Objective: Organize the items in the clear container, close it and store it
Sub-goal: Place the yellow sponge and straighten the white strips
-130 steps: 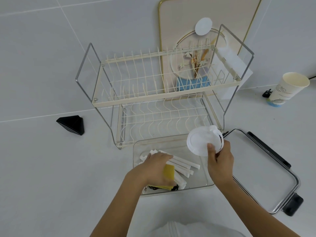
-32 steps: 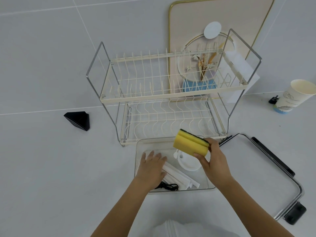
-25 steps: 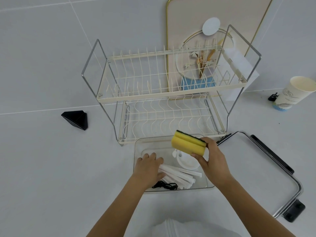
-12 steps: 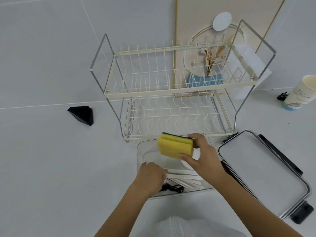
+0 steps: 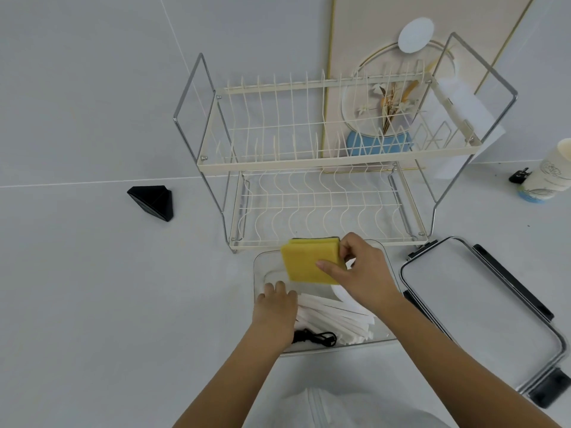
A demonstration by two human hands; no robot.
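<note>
The clear container sits on the white counter right in front of me. My right hand grips a yellow sponge with a dark scouring side, held flat over the container's far left part. My left hand rests inside the container on the left ends of several white wrapped sticks. A black cord lies at the container's near edge. A white round lid shows partly under my right wrist. The container's lid, with black clips, lies to the right.
A two-tier wire dish rack stands just behind the container. A black wedge-shaped object lies to the left. A paper cup stands at the far right, with a small black clip beside it. A framed board leans on the wall.
My right hand has carried the sponge to the left and lower, from over the white lid to over the container's far left part. My left hand has stayed on the white sticks.
</note>
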